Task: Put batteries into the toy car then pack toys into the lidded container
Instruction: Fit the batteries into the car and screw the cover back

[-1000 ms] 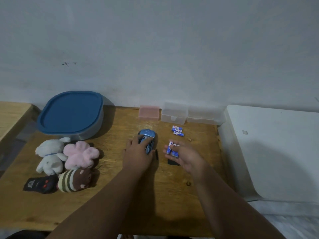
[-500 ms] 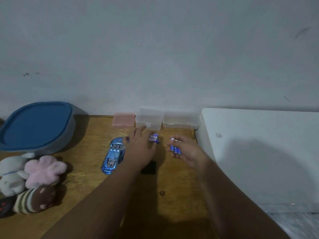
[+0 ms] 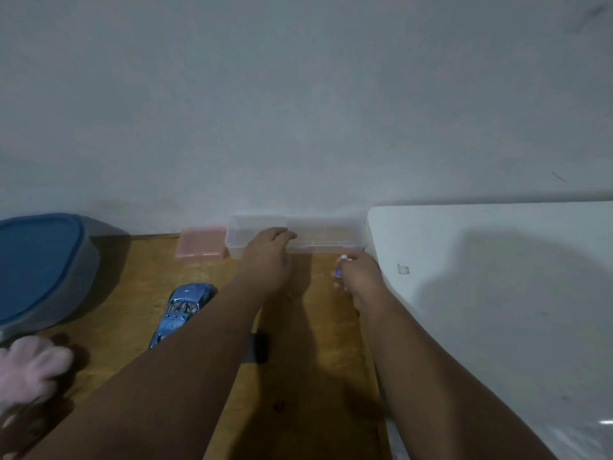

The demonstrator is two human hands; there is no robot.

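Note:
The blue toy car (image 3: 185,305) lies on the wooden table (image 3: 318,343), partly behind my left forearm. My left hand (image 3: 267,255) stretches palm down to the clear plastic box (image 3: 247,235) at the wall, fingertips touching its rim; whatever is under the palm is hidden. To the right, my right hand (image 3: 360,275) is closed around several small blue-and-white batteries (image 3: 340,265), just in front of the second clear box (image 3: 328,237). The container with the blue lid (image 3: 36,267) stands at the far left, lid on. A pink plush toy (image 3: 30,370) lies at the left edge.
A small pink box (image 3: 200,247) sits left of the clear boxes by the wall. A black flat piece (image 3: 258,346) lies on the table beside my left forearm. A white raised surface (image 3: 497,293) borders the table on the right.
My left hand left the car, passed over the loose batteries and reached the clear box. My right hand moved back and right with its batteries. The view shifted right, hiding most plush toys.

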